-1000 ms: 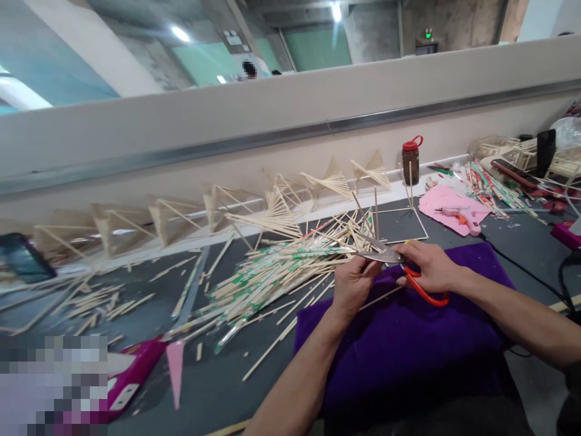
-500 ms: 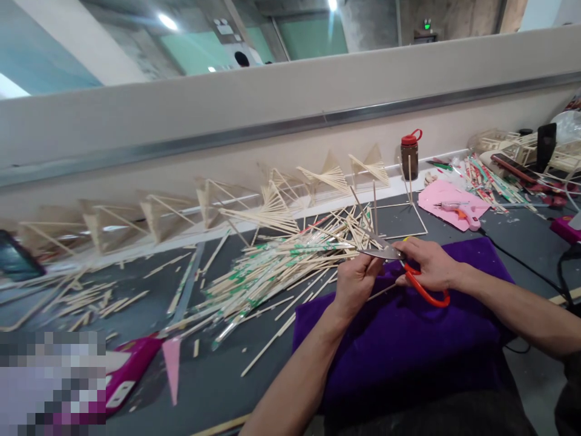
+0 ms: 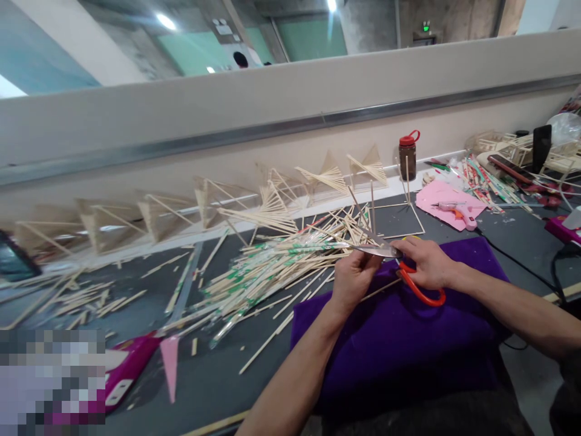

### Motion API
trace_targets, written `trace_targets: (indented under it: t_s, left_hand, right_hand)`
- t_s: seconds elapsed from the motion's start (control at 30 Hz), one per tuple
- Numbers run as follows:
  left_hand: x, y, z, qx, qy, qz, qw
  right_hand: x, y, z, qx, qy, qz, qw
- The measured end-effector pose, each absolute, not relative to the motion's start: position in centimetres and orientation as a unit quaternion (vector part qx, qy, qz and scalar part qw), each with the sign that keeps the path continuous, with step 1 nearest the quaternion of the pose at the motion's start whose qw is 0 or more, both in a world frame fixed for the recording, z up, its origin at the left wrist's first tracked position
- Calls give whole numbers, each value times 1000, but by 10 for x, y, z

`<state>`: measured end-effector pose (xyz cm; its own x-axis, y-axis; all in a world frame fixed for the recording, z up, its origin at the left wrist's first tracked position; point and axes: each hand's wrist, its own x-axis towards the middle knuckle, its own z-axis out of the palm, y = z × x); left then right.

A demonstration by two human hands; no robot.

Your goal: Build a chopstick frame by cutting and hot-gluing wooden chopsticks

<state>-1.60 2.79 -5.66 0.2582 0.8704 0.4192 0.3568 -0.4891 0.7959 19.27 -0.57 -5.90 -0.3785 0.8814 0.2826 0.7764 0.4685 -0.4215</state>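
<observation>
My right hand [image 3: 424, 261] is closed on a pair of scissors [image 3: 422, 287] with red-orange handles, its blades apart and pointing left. My left hand [image 3: 354, 277] is closed around a thin wooden stick [image 3: 380, 293], whose tail slants down toward the right over the purple cloth [image 3: 403, 345]. The blades lie right over the left fingers; whether they touch the stick is hidden. Just beyond both hands spreads a heap of wooden sticks [image 3: 281, 260], some in clear wrappers with green print.
Fan-shaped stick models [image 3: 322, 175] line the wall. A square stick frame [image 3: 399, 233] with uprights stands beyond my hands, near a red-capped bottle [image 3: 407, 160]. A glue gun [image 3: 456, 209] lies on pink paper [image 3: 436, 197], its cord trailing right. Short offcuts [image 3: 91, 300] litter the left side.
The scissors and right hand have shifted slightly left, and the red handle has turned a little. My left hand keeps its grip on the stick. The whole view has moved slightly.
</observation>
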Motion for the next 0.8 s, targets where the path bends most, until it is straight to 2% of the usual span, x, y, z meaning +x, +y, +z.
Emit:
trace_targets:
  t_s: [0.17,0.8]
  left_hand:
    - [-16,27,-55,705,438,450,329]
    - [-19,24,-46,785,374,416,267]
  right_hand:
    - [193,-6,-60,-502,-823,104,245]
    - [195,-1,-63,-452,-836,143,277]
